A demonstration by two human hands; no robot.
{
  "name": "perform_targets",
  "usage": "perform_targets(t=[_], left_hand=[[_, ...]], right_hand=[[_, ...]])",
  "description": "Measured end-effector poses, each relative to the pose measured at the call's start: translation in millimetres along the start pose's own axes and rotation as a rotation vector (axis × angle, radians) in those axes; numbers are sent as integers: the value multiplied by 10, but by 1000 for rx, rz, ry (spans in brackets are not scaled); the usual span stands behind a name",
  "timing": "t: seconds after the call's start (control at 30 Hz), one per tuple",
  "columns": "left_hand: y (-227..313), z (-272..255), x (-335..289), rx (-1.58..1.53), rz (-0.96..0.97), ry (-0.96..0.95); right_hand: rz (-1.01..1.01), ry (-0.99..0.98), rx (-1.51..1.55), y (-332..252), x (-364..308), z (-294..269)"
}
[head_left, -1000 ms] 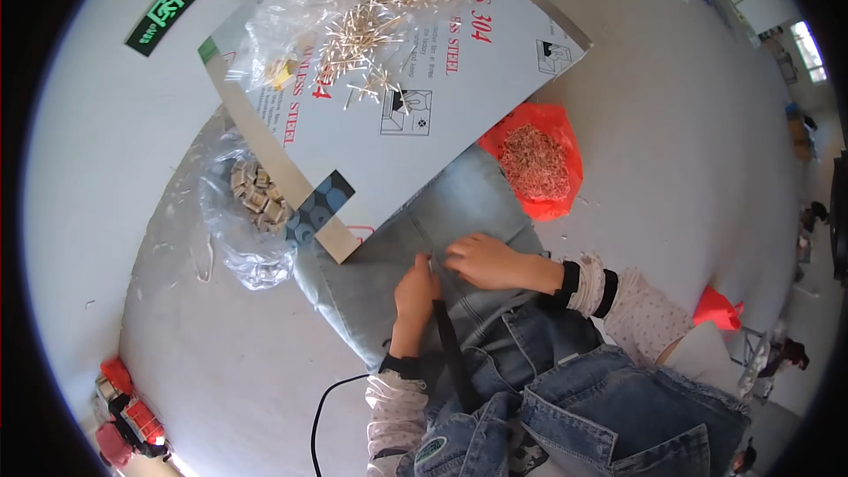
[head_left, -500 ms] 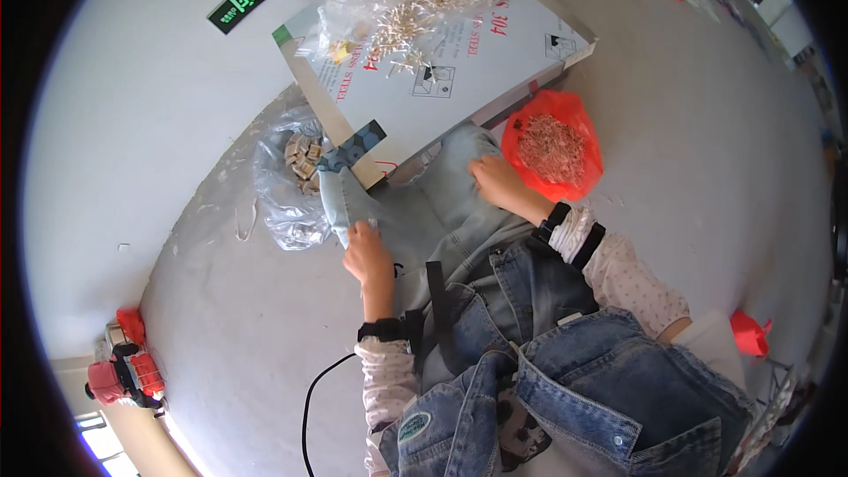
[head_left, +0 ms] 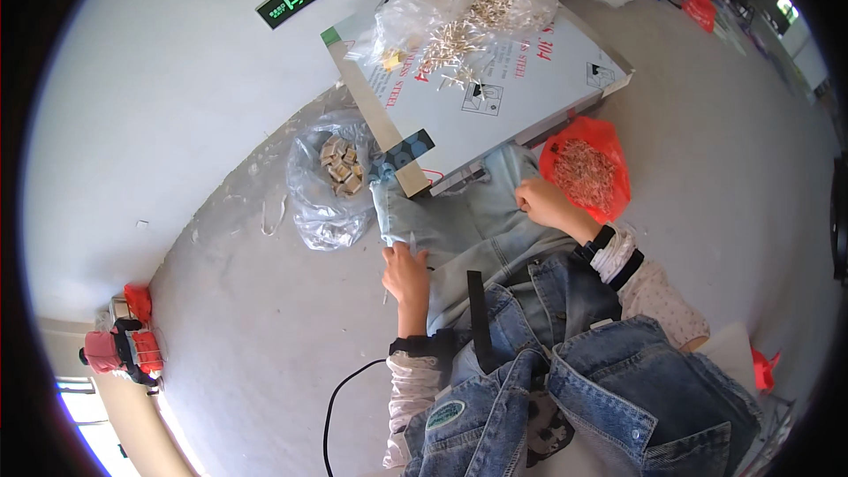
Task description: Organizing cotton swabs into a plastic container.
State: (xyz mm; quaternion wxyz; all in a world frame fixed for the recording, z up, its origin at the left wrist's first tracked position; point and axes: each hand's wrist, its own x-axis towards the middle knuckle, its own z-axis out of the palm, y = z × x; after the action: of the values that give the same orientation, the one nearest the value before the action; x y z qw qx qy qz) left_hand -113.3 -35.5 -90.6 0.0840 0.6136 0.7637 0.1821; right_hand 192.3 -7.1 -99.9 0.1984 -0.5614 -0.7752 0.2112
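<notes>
My left hand is closed above my left thigh, fingers drawn together. A thin pale sliver shows at its fingertips, too small to name. Over my right knee, my right hand is also closed with fingers curled in; whatever it may hold is hidden. Close by the right hand is an open red plastic bag full of thin, pinkish-looking sticks. Beyond my knees, a clear plastic bag of loose cotton swabs lies on a flat grey carton, with some swabs spilling out.
Left of my legs, a clear bag on the floor holds several small brown boxes. Patterned dark tape crosses the carton's near corner. A black cable runs down beside my left arm. A person is far left.
The whole view has shifted, so everything sits farther right in the picture. Both hands stay closed over my legs; a thin pale sliver now shows at the left fingertips.
</notes>
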Motion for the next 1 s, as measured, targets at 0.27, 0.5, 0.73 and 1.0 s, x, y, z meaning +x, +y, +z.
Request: perform_targets(t=[0.27, 0.5, 0.73, 1.0], left_hand=[[-427, -45, 291, -238, 185, -722], [119, 284, 181, -454, 145, -438], [578, -538, 260, -1067, -59, -451], [904, -703, 36, -1235, -32, -389]], right_hand=[[121, -374, 219, -176, 12, -464], [-108, -39, 0, -370, 253, -5], [89, -313, 841, -1184, 262, -528], [173, -250, 1174, -1379, 127, -496]])
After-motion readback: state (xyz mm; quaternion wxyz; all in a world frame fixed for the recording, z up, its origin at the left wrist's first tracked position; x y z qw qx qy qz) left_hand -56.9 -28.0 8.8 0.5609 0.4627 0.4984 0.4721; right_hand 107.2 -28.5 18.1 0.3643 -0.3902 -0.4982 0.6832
